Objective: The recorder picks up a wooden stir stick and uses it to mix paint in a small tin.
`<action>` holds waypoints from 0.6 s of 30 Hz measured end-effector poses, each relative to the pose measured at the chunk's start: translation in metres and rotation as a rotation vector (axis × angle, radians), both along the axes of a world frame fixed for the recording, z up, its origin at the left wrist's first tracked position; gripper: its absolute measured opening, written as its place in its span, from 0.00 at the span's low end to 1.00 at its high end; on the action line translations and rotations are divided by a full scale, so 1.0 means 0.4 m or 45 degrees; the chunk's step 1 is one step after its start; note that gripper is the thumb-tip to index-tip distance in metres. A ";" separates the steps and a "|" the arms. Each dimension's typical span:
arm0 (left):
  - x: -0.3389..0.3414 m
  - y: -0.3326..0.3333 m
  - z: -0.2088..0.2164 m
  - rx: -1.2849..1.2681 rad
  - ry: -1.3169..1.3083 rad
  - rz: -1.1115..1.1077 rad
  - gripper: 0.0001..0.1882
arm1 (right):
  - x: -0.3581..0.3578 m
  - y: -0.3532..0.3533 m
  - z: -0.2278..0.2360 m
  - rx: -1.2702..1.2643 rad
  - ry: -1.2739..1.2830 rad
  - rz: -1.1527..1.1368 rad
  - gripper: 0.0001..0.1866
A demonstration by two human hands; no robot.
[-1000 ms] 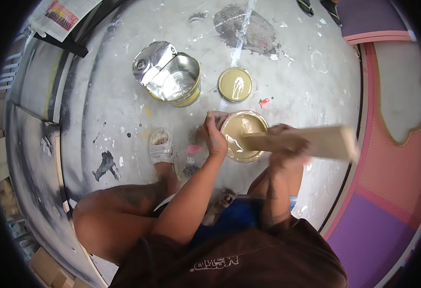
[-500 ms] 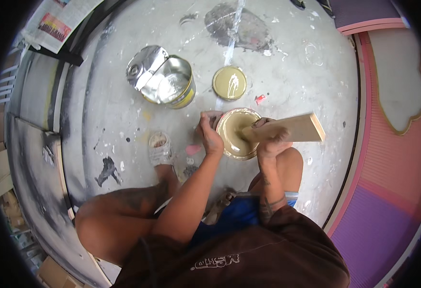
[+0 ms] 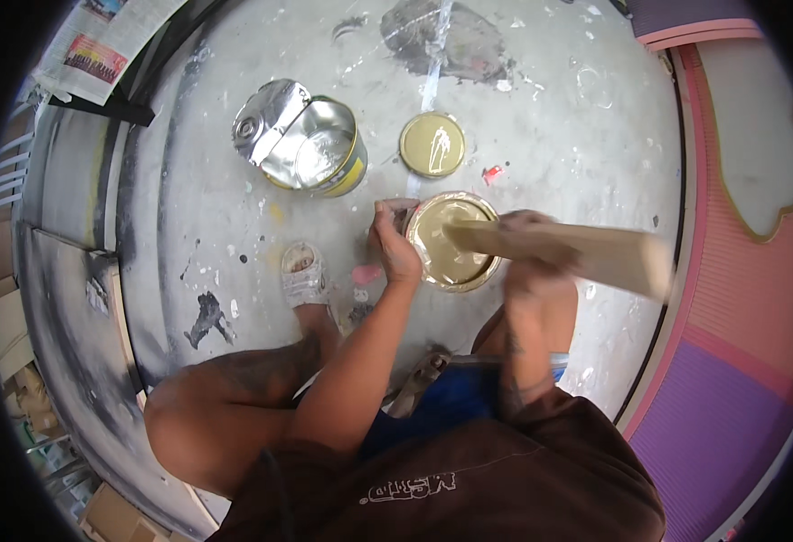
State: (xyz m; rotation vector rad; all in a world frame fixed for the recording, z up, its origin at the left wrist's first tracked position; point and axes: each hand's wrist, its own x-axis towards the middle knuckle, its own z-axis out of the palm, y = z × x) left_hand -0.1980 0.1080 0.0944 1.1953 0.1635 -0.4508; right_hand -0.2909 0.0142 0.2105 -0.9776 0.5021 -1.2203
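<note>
A round paint can (image 3: 412,264) stands on the floor in front of me, full of beige paint (image 3: 437,248). My left hand (image 3: 397,251) cups the can's left side, thumb up near the rim and fingers round the wall, partly hidden. Blurred by motion, my right hand (image 3: 534,253) grips a flat wooden board (image 3: 618,257) just right of the can. The board's narrow end dips into the paint; its wide end sticks out to the right. Beyond the can lies a round lid (image 3: 431,144) coated with the same beige, with a glossy streak.
An opened metal tin (image 3: 353,172), its shiny top (image 3: 271,122) bent back, stands at the far left. A small red scrap (image 3: 493,174) lies right of the lid. Dark-smeared boards (image 3: 62,307) line the left; pink and purple panels (image 3: 731,397) line the right. My sandalled foot (image 3: 302,271) rests left of the can.
My right hand and the board have swung right and the board lies flatter, its wide end lower and further right. My left hand stays at the can.
</note>
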 end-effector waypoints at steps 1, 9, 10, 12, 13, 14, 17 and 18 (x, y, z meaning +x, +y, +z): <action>0.005 -0.019 0.002 -0.054 0.037 -0.013 0.33 | 0.008 0.005 -0.060 -0.219 0.319 -0.142 0.43; 0.011 -0.012 0.014 -0.023 0.018 0.028 0.31 | 0.035 0.018 -0.095 -0.573 0.039 0.170 0.36; 0.013 -0.008 0.009 -0.022 0.019 0.034 0.31 | 0.025 0.020 -0.100 -0.533 0.045 0.407 0.34; 0.015 -0.002 0.000 -0.040 0.039 0.034 0.31 | 0.001 0.027 -0.133 -0.598 0.269 0.368 0.33; 0.018 0.003 -0.001 -0.036 0.038 0.040 0.31 | -0.001 0.032 -0.132 -0.659 0.489 0.324 0.33; 0.020 0.008 -0.001 -0.031 0.030 0.041 0.31 | -0.006 0.028 -0.104 -0.702 0.585 0.311 0.33; 0.016 0.002 0.007 -0.024 0.009 0.035 0.32 | -0.037 -0.010 -0.155 -0.582 0.564 0.299 0.38; 0.013 -0.001 0.011 -0.015 -0.008 0.029 0.32 | -0.035 -0.030 -0.165 -0.551 0.448 0.379 0.39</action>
